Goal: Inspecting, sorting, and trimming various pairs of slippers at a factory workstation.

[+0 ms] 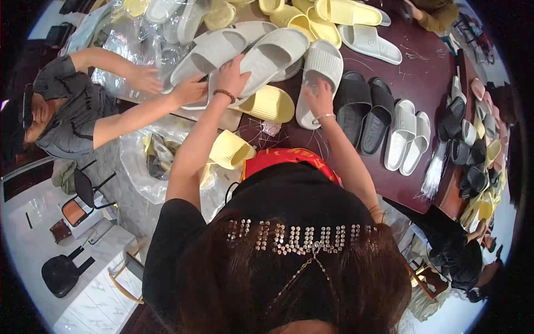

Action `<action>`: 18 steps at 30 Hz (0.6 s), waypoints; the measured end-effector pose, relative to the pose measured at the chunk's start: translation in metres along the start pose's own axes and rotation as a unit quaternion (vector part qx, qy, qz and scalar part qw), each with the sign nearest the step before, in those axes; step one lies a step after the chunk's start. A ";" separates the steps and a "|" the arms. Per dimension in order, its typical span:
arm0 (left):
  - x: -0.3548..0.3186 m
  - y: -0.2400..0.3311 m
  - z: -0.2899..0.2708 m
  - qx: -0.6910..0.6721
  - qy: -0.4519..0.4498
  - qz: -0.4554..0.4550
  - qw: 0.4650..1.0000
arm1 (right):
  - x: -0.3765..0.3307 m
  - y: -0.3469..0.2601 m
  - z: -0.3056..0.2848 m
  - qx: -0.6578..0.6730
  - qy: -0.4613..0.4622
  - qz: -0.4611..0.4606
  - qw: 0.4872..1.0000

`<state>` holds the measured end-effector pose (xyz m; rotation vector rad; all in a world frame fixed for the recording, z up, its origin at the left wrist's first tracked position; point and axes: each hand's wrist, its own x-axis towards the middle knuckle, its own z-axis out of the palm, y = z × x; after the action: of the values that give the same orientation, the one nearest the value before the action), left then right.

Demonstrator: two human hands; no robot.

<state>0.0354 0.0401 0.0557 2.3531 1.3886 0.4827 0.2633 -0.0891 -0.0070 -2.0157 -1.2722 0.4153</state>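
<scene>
My left hand (232, 79) is closed on the heel end of a grey slide sandal (281, 47), its thumb lying over the footbed. To the right, my right hand (319, 100) grips the near end of another grey slide sandal (324, 55), which points away from me. Under and between them lies a yellow slide sandal (267, 106). A third grey slide sandal (214, 50) rests just beyond my left hand, and a co-worker's hand (189, 92) reaches to the grey sandals beside it. The co-worker's other hand (146, 79) is held open by clear plastic wrap.
Black slides (353, 103) and a white pair (409, 133) stand right on the dark red table (423, 83). Yellow slides (311, 22) are heaped at the back. White tie strands (434, 172) lie near the right edge. A plastic bag (139, 161) holds items below left.
</scene>
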 end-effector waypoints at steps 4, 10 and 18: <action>0.006 -0.017 0.019 -0.117 0.020 -0.071 0.990 | 0.024 -0.037 0.006 -0.089 -0.021 -0.012 0.996; 0.000 0.032 0.058 -0.263 -0.030 -0.025 0.964 | 0.072 -0.016 0.026 0.097 -0.041 0.158 0.982; -0.053 0.010 0.008 -0.269 -0.051 -0.008 0.962 | 0.086 -0.033 0.001 0.056 -0.036 0.245 0.967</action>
<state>0.0229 -0.0124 0.0478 1.8936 1.0622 0.6328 0.2811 -0.0041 0.0241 -2.2230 -0.7547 0.7786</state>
